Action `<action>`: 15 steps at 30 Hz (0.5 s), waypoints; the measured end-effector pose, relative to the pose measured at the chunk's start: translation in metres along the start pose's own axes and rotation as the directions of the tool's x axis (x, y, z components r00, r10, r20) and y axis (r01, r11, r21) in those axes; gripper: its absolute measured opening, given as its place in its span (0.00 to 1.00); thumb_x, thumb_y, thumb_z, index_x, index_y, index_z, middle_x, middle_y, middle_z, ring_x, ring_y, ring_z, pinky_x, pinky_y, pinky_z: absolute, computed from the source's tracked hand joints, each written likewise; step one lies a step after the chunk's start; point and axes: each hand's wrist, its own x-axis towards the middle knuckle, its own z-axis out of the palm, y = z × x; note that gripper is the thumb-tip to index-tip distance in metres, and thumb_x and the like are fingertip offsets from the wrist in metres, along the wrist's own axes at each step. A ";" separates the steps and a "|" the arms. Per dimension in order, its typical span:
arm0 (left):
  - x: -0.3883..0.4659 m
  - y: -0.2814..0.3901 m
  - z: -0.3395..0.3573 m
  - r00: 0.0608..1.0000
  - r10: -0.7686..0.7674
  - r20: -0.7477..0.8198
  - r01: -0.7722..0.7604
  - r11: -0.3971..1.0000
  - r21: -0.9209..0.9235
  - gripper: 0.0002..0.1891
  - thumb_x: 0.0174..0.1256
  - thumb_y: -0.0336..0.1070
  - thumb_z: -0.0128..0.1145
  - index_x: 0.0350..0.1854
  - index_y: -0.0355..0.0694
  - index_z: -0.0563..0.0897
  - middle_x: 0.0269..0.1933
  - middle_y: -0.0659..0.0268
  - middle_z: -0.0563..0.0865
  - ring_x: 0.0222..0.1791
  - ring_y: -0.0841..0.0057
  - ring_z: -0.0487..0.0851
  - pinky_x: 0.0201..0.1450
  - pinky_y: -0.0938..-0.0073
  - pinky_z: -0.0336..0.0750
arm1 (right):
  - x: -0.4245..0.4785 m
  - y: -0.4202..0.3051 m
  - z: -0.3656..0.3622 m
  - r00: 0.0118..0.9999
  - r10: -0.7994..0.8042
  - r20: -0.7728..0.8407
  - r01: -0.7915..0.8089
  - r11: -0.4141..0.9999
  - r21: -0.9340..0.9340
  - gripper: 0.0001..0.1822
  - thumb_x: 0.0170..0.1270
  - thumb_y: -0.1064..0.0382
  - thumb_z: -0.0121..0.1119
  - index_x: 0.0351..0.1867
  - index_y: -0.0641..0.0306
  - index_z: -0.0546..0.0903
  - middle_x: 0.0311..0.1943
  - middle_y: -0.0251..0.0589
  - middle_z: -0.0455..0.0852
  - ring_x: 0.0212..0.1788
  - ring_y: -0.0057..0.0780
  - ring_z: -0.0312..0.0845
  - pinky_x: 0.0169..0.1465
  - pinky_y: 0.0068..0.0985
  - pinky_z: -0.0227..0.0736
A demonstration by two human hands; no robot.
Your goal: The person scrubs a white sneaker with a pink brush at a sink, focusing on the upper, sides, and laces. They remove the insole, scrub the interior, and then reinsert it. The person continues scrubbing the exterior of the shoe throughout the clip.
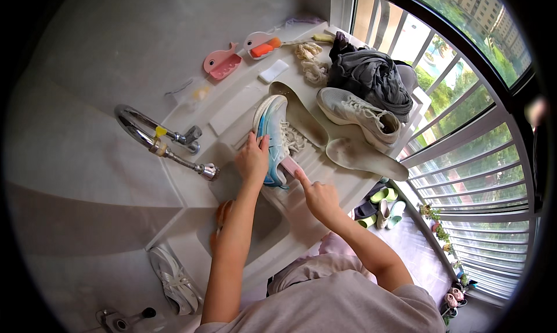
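Note:
My left hand point(253, 156) grips the side of a blue and white sneaker point(270, 128), which lies on its side on the ribbed washboard point(313, 189) of the laundry sink. With its index finger extended along it, my right hand point(320, 196) holds a pink-handled tool point(290, 165), probably a brush; its far end is hidden in the shoe opening. White laces point(293, 137) hang loose at the sneaker's right. Two worn insoles point(300, 113) point(365, 159) and a grey-white sneaker point(359, 115) lie to the right of it.
A chrome faucet point(174, 154) reaches over the basin point(265, 224), where orange items point(224, 213) sit. Behind are whale-shaped soap holders point(223, 63) point(261, 45), a white block point(273, 71) and dark cloth point(374, 76). White shoes point(174, 280) stand lower left; slippers point(384, 195) lie on the floor.

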 end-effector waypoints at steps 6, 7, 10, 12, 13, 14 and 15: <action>-0.003 -0.002 0.012 0.991 0.078 -0.109 -0.081 0.997 -0.021 0.22 0.70 0.55 0.52 0.49 0.38 0.78 0.41 0.51 0.88 0.40 0.52 0.86 0.43 0.54 0.77 | 0.060 0.024 -0.006 0.992 -0.087 -0.090 0.089 0.996 0.014 0.32 0.61 0.68 0.51 0.70 0.45 0.69 0.19 0.44 0.81 0.19 0.43 0.80 0.21 0.38 0.71; -0.003 -0.003 0.012 0.994 0.062 -0.088 -0.064 0.998 -0.018 0.22 0.70 0.55 0.52 0.50 0.38 0.78 0.41 0.51 0.88 0.40 0.53 0.86 0.43 0.54 0.77 | 0.054 0.022 -0.004 0.996 -0.054 -0.073 0.055 0.998 0.024 0.32 0.61 0.68 0.51 0.70 0.45 0.70 0.19 0.44 0.81 0.19 0.43 0.80 0.21 0.38 0.72; 0.004 -0.004 0.011 0.998 0.025 -0.049 -0.026 1.000 -0.004 0.24 0.70 0.55 0.52 0.56 0.39 0.77 0.41 0.52 0.88 0.40 0.54 0.86 0.43 0.53 0.76 | 0.007 0.007 0.006 0.999 -0.007 -0.047 0.010 0.998 0.061 0.34 0.59 0.68 0.52 0.70 0.45 0.69 0.19 0.45 0.82 0.19 0.43 0.80 0.22 0.38 0.73; 0.001 -0.004 0.009 1.000 0.029 -0.003 -0.028 0.999 0.039 0.25 0.71 0.54 0.52 0.58 0.40 0.76 0.41 0.53 0.88 0.40 0.54 0.86 0.44 0.53 0.75 | -0.028 -0.005 -0.003 0.997 -0.050 0.064 0.045 0.996 0.078 0.34 0.59 0.69 0.52 0.71 0.48 0.69 0.17 0.43 0.81 0.19 0.42 0.81 0.22 0.37 0.73; 0.000 -0.003 0.009 0.998 0.062 -0.026 -0.061 0.997 0.039 0.24 0.71 0.54 0.52 0.58 0.40 0.77 0.41 0.53 0.88 0.40 0.54 0.86 0.44 0.54 0.75 | -0.035 -0.008 -0.006 0.995 -0.076 0.061 0.074 0.996 0.048 0.34 0.59 0.68 0.52 0.71 0.49 0.69 0.17 0.43 0.81 0.19 0.41 0.81 0.22 0.37 0.74; -0.001 -0.003 0.010 0.994 0.096 -0.050 -0.094 0.995 0.039 0.24 0.71 0.54 0.52 0.57 0.40 0.77 0.40 0.53 0.88 0.39 0.54 0.86 0.45 0.54 0.75 | -0.025 -0.006 -0.008 0.992 -0.114 0.049 0.112 0.993 0.034 0.33 0.59 0.68 0.52 0.70 0.50 0.69 0.17 0.42 0.81 0.19 0.41 0.81 0.22 0.36 0.74; -0.003 0.000 0.010 0.989 0.132 -0.068 -0.129 0.991 0.035 0.24 0.71 0.54 0.52 0.57 0.39 0.77 0.39 0.53 0.88 0.39 0.53 0.86 0.45 0.55 0.75 | -0.003 0.001 -0.015 0.989 -0.144 0.040 0.144 0.989 0.016 0.33 0.59 0.68 0.52 0.70 0.51 0.70 0.17 0.42 0.81 0.19 0.41 0.81 0.22 0.36 0.74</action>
